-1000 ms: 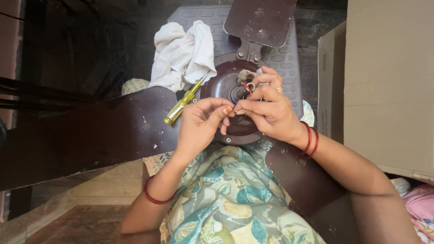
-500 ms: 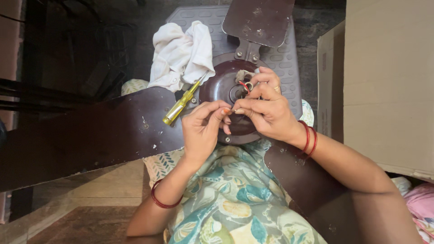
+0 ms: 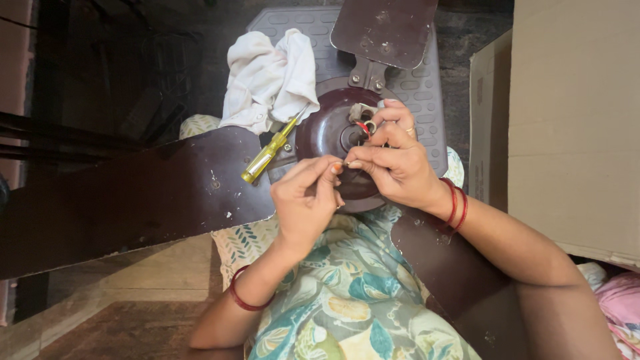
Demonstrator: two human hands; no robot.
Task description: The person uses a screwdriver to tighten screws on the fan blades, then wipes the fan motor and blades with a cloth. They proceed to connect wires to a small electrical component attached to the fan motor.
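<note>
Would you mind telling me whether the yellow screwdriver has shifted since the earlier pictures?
No. The yellow screwdriver lies as before, its tip toward the white cloth and its handle over the dark fan blade.

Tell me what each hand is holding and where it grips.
The left hand and right hand pinch something tiny between their fingertips above the fan motor; what it is cannot be told.

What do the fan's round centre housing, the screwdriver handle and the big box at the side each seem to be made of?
Round centre housing: probably painted metal; glossy dark brown with highlights.
Screwdriver handle: clear yellow plastic; light passes through it.
Box: cardboard; matt tan, with a raw edge.
</note>
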